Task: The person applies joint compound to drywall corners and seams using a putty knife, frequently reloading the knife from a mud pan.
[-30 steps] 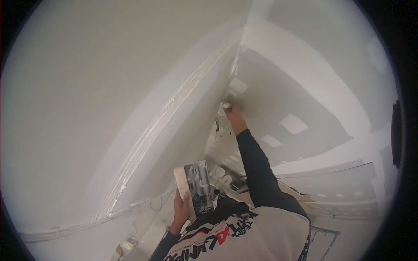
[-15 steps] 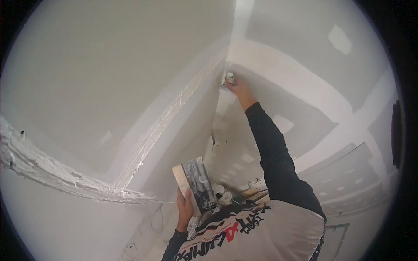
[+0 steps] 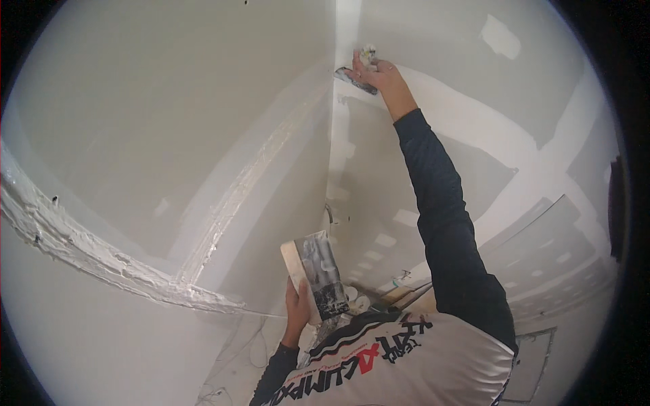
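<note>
My left hand (image 3: pixel 296 308), low in the middle, is closed round a wide filling knife (image 3: pixel 321 271). Its long beige grip runs along one side, and its metal blade is smeared with white compound and dark patches. Up high, my right arm stretches to the wall close to the inside corner. There my right hand (image 3: pixel 378 71) grips a smaller putty knife (image 3: pixel 357 81), its pale handle end caked with compound. The blade lies at the wall beside the corner, on a white coated band (image 3: pixel 433 95). My fingers partly cover this knife.
Grey plasterboard with white filled joints surrounds me. A rough, wet-looking compound seam (image 3: pixel 101 260) curves along the lower left, meeting another seam (image 3: pixel 237 196) that climbs toward the corner. A short cable (image 3: pixel 329 214) sticks out near the corner; buckets (image 3: pixel 359 298) stand below.
My right hand has moved upward with the putty knife along the corner, and its blade is now more visible. My left hand with the wide filling knife has shifted slightly right and up in view.
</note>
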The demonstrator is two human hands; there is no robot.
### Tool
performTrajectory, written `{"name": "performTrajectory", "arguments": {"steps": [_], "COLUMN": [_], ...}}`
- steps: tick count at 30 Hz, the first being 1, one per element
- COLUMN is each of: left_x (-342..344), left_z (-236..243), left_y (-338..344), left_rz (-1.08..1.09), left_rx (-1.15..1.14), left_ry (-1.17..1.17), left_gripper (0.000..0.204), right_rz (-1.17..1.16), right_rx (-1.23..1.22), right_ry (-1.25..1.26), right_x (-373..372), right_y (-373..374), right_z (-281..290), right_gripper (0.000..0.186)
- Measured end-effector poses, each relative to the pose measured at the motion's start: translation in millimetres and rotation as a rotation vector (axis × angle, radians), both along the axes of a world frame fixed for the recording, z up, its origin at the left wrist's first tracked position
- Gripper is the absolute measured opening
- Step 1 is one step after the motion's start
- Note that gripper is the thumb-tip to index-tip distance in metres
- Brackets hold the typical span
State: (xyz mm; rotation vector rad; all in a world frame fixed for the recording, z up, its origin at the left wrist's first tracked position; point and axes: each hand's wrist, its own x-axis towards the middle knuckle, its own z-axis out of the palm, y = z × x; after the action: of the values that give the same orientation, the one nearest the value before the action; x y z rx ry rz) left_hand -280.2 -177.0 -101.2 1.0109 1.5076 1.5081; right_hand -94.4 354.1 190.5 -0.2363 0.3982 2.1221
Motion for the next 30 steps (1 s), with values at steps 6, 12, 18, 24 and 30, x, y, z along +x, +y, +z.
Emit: {"name": "performTrajectory", "arguments": {"steps": [6, 12, 18, 24, 30], "left_x": [60.1, 81.6, 111.6, 115.4, 116.5], "left_z": [27.5, 56.4, 95.1, 125.4, 156.2], "left_y": [41.9, 95.4, 155.1, 172.9, 181.1], "left_rz": [-0.178, -0.344, -0.597, -0.448, -0.160], "left_rx": [0.024, -0.274, -0.284, -0.156, 0.324], "left_ry": [-0.058, -0.819, -1.033, -0.621, 0.091], "left_gripper": [0.047, 0.055, 0.057, 0.055, 0.052], "right_rz": [-0.417, 0.030, -0.192, 0.003, -0.043], "right_rx": [1.359, 1.132, 1.927, 1.741, 0.610], "right_ry": [-1.258, -1.675, -2.317, -2.514, -0.938], "right_x": [120.0, 125.3, 166.2, 250.3, 260.3], "right_y": [-87.4, -306.7, -387.9, -380.9, -436.8], "right_z": [58.6, -21.7, -128.4, -172.0, -173.6], "right_gripper": [0.036, 0.028, 0.070, 0.074, 0.049]}}
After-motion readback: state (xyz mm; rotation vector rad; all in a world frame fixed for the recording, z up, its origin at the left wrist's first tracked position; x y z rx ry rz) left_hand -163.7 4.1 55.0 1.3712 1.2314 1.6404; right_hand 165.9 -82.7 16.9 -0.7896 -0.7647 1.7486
